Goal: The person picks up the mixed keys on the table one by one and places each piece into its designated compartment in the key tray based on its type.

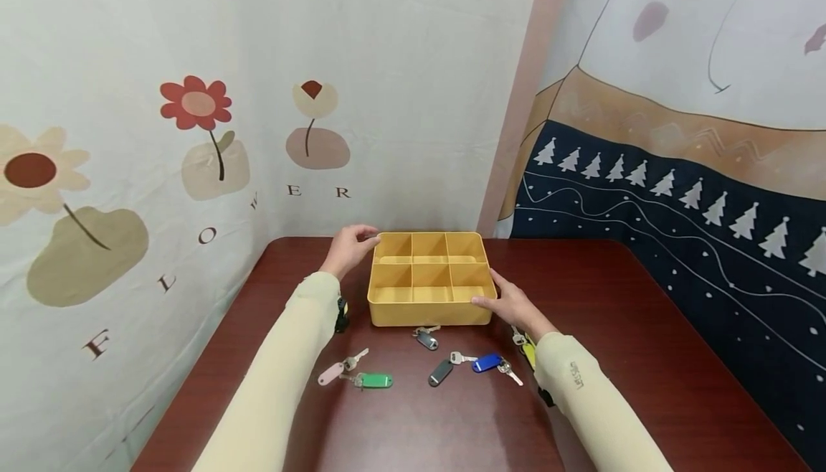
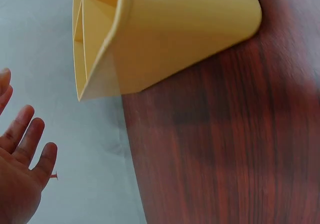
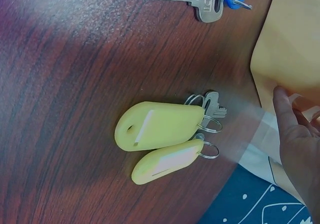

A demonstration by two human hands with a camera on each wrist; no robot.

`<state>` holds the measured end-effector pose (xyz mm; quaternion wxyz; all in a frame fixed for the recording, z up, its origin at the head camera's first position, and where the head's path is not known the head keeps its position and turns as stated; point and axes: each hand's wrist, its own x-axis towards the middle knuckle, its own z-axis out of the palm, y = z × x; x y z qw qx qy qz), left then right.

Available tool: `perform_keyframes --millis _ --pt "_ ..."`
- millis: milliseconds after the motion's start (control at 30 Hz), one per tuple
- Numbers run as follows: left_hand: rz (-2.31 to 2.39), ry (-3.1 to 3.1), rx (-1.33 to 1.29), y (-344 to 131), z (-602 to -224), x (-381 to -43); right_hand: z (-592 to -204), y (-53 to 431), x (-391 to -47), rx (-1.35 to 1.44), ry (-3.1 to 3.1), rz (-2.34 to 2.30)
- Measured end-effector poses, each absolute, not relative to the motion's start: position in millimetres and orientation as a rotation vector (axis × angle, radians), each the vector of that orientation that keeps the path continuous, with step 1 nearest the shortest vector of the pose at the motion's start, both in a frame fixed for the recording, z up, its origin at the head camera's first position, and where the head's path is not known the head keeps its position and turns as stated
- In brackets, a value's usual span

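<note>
The right hand, grip spread, is touching the mid-frame six-compartment organizer; the left hand, loose and empty, is needing matching contact for even steadying.

Beneath the left hand and right hand stretches a glossy, dark reddish-brown, wood-grained table with rounded far corners, catching soft light. Beyond the hands and around to their left hangs a creased off-white cloth printed with muted flowers and dark letters, edged by a dusty-pink stripe; to their right, a white, tan and navy cloth bears pale fir trees.
</note>
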<state>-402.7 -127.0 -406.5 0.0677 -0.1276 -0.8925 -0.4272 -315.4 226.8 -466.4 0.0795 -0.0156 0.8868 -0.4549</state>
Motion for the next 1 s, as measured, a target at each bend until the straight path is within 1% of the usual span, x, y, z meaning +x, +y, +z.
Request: perform_keyframes --millis 333,700,1000 --pt "-1.233 -2.757 -0.401 -157 -412 -374 -465 225 -314 -0.061 2.644 -1.375" --pt "-1.227 -2.851 -0.392 -187 -438 -335 -466 226 -310 -0.031 2.634 -1.354" --pt "-1.212 -2.864 -0.462 -203 -459 -305 -466 226 -311 -0.067 2.646 -1.36"
